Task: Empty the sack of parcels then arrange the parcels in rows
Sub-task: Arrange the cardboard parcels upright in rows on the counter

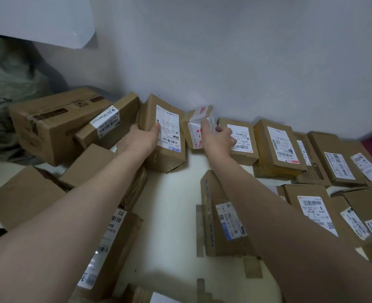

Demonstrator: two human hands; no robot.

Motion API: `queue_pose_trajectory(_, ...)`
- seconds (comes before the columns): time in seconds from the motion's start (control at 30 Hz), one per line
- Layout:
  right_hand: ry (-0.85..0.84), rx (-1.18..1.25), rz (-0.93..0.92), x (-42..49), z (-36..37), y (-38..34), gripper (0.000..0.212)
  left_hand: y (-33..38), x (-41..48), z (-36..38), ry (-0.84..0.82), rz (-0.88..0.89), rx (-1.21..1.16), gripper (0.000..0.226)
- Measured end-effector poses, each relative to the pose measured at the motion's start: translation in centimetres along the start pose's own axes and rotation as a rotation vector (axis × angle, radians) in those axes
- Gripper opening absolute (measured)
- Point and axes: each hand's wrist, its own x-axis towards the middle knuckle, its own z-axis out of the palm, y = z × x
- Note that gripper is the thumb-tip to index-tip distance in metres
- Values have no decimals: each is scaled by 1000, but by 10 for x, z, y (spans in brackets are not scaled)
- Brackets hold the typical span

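My left hand (142, 139) grips the left side of a stiff brown box (167, 136) by the far wall, my right hand (219, 138) touches the small shiny box (197, 127) beside it, grip unclear, and both look light, best held by their sides.

You're looking at matt brown corrugated cardboard on the parcels, e.g. the box (152, 110) in your left hand (137, 139). Labels (169, 125) are white paper with a slight sheen. The small parcel (195, 127) is wrapped in clear glossy film, wrinkled. One flat parcel (268, 171) carries shiny yellowish tape. Sack (8, 84): coarse woven greenish fabric. Wall (246, 62): matt paint. Surface underneath (172, 204): smooth, white.
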Motion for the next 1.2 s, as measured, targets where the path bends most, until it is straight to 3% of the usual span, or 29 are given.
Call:
queue_pose_trajectory(0.1, -18, 100, 221, 7, 8, -18, 103, -3, -3, 0, 4, 14, 9, 93)
queue_pose_trajectory(0.17, -14, 36, 218, 13, 12, -21, 91, -4, -4, -1, -1, 24, 19, 92)
queue_pose_trajectory(0.23, 42, -133, 112, 10, 12, -20, 78, -5, -2, -2, 6, 22, 31, 87)
queue_pose_trajectory(0.37, 196, -600, -381, -6, 12, 0, 78, -2, -5, -4, 36, 28, 8, 79)
queue_pose_trajectory(0.43, 96, -690, -354, -8, 12, 15, 77, -1, -13, -3, 59, 49, -12, 80)
queue_pose_trajectory(0.5, 9, -639, -269, -7, 9, 24, 67, 2, -21, -2, 94, 62, -29, 78)
queue_pose_trajectory(0.6, 4, -623, -327, -9, 6, 31, 51, 3, -19, 7, 121, 80, -150, 61)
queue_pose_trajectory(0.7, -79, -664, -410, -9, 2, 34, 49, 0, -13, 18, -35, 123, -360, 57)
queue_pose_trajectory(0.8, -88, -599, -421, -8, -10, 38, 53, -2, -20, 20, -131, 245, -331, 67)
queue_pose_trajectory(0.9, 73, -523, -533, -21, -19, 38, 46, 0, -32, 14, 21, 402, -189, 72)
queue_pose_trajectory(0.97, 105, -379, -610, -38, -21, 34, 35, -4, -43, 6, 175, 399, -58, 70)
queue_pose_trajectory(1.07, -148, -208, -560, -67, -12, 31, 30, -27, -55, -13, 361, 226, 101, 67)
queue_pose_trajectory(1.13, -426, -81, -301, -90, 3, 35, 29, -52, -59, -31, 420, 43, 185, 64)
queue_pose_trajectory(1.2, -671, -41, -25, -116, 18, 41, 44, -76, -63, -47, 306, -51, 266, 67)
